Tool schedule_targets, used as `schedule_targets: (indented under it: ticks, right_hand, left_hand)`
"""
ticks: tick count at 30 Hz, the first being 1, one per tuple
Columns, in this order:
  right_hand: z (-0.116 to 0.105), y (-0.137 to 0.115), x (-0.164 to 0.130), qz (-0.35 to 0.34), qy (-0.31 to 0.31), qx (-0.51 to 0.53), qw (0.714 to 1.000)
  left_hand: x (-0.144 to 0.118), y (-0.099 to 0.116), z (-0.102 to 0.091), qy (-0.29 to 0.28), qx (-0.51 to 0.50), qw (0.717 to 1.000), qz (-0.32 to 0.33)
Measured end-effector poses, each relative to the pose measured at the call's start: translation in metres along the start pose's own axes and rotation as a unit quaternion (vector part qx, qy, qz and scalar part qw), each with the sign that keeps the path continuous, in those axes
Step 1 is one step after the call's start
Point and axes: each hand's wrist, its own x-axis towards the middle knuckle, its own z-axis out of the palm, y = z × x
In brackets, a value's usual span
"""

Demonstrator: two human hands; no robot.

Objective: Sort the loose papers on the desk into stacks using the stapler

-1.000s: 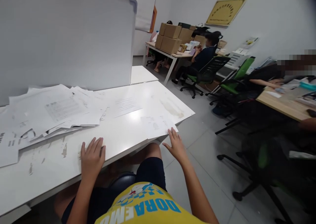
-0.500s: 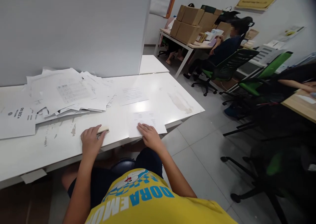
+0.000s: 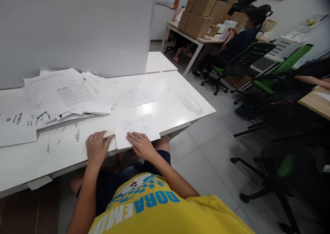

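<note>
My left hand (image 3: 96,148) rests at the table's front edge, closed around a small cream stapler (image 3: 109,134). The stapler's dark-tipped end points right and meets the left side of a printed sheet of paper (image 3: 148,126). On that sheet lie the fingers of my right hand (image 3: 140,144), gripping its near edge; the thumb is hidden. A little of the sheet reaches past the table edge. Beyond it, a second printed sheet (image 3: 139,95) lies flat on the white table (image 3: 170,106).
A messy pile of papers (image 3: 69,93) covers the table's left part, against a grey partition (image 3: 77,27). A seated person (image 3: 238,41) handles something at a desk with cardboard boxes (image 3: 198,22). Office chairs (image 3: 247,63) stand on the right, near another person's arm (image 3: 311,81).
My right hand has slid the sheet to the left, up to the stapler's end. My left hand stays in nearly the same place with the stapler.
</note>
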Motion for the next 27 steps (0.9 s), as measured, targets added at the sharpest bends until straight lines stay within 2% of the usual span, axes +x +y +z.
schedule_targets:
  ticks: [6, 10, 17, 21, 27]
  right_hand:
    - [-0.002, -0.006, -0.002, 0.016, -0.013, 0.005, 1.000]
    - [0.001, -0.012, -0.004, 0.052, -0.008, 0.044, 0.998]
    - [-0.001, -0.017, -0.007, 0.049, -0.009, 0.033, 0.998]
    - [0.002, -0.020, -0.008, 0.074, 0.002, 0.037, 0.997]
    - [0.008, -0.022, -0.009, 0.085, 0.018, 0.041, 0.995]
  left_hand:
    - [0.000, 0.006, -0.002, 0.008, 0.006, 1.000, -0.013]
    - [0.000, 0.008, -0.002, -0.014, 0.031, 0.999, -0.009]
    - [0.001, 0.017, -0.006, -0.044, 0.067, 0.997, -0.014]
    - [0.001, 0.021, -0.007, -0.067, 0.061, 0.996, -0.022]
    - [0.001, 0.020, -0.006, -0.068, 0.042, 0.996, -0.026]
